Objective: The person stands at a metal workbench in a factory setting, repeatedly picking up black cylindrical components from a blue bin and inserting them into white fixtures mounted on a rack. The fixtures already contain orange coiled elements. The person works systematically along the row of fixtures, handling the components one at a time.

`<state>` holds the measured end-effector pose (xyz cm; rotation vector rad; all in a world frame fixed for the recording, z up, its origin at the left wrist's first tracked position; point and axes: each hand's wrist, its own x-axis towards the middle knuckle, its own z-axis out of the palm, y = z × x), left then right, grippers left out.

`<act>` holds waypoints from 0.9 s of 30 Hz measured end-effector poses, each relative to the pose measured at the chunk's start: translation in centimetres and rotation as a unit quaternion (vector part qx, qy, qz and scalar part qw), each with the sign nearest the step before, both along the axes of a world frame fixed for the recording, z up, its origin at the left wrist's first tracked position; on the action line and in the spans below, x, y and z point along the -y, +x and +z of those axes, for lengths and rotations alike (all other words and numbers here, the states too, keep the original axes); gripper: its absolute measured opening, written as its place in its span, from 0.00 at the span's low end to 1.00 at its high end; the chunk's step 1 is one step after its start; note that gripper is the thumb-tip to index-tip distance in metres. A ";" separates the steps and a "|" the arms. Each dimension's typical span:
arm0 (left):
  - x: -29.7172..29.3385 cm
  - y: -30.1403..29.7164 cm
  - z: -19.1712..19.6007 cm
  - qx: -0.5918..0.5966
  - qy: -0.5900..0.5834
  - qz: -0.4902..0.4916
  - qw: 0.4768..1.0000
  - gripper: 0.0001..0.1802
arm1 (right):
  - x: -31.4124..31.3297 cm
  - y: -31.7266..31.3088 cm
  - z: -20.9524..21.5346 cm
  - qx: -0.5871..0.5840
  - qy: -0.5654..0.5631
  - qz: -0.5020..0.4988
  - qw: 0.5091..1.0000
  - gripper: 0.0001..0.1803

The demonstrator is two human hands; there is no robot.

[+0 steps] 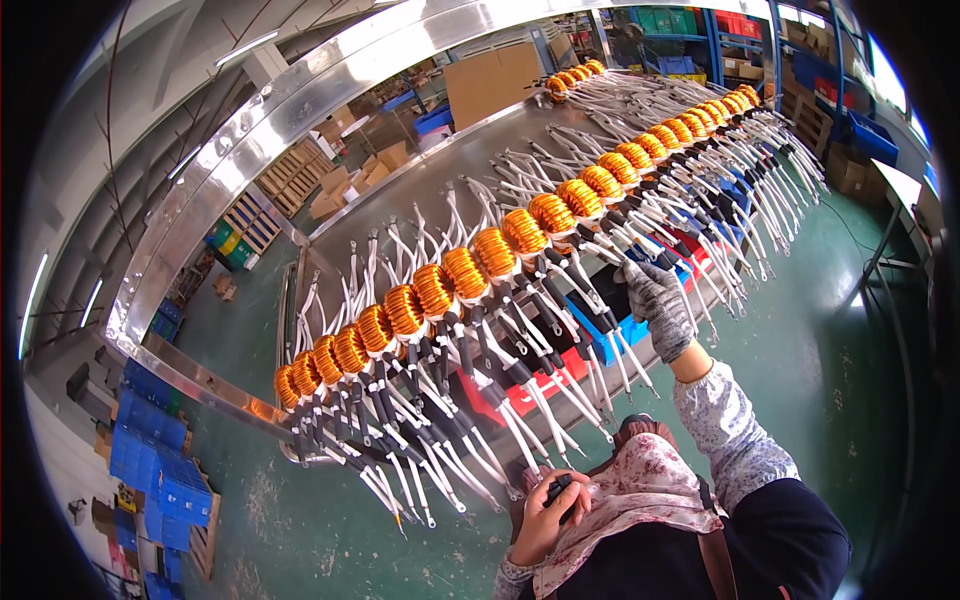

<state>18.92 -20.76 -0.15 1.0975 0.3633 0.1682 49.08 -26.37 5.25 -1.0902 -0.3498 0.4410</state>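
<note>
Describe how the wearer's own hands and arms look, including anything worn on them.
The right hand wears a mottled grey fabric glove; the left hand shows no glove. A pale sleeve with a small bluish-grey pattern covers the right forearm, below a dark upper sleeve. A similar pale patterned cuff shows at the left wrist.

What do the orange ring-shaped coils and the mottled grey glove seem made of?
The orange ring-shaped coils look like glossy lacquered copper wire, given their coppery, tightly packed turns. The mottled grey glove is probably knitted fabric: matte, softly wrinkled.
</note>
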 end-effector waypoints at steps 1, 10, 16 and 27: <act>0.1 -0.1 0.0 -0.002 -0.002 -0.001 1.000 0.10 | 0.4 -0.3 -0.1 0.014 -0.021 0.019 0.999 0.15; 0.4 0.5 -0.4 0.005 0.015 -0.025 1.000 0.10 | 1.5 -2.4 2.0 -0.007 -0.016 0.104 0.994 0.16; 0.6 0.5 -1.1 0.053 -0.009 -0.006 0.999 0.09 | 0.3 -2.0 2.3 -0.037 -0.064 0.087 0.993 0.14; 0.5 0.5 -0.4 0.005 0.045 -0.048 0.998 0.14 | 0.8 -2.8 2.6 -0.001 -0.058 0.077 0.995 0.15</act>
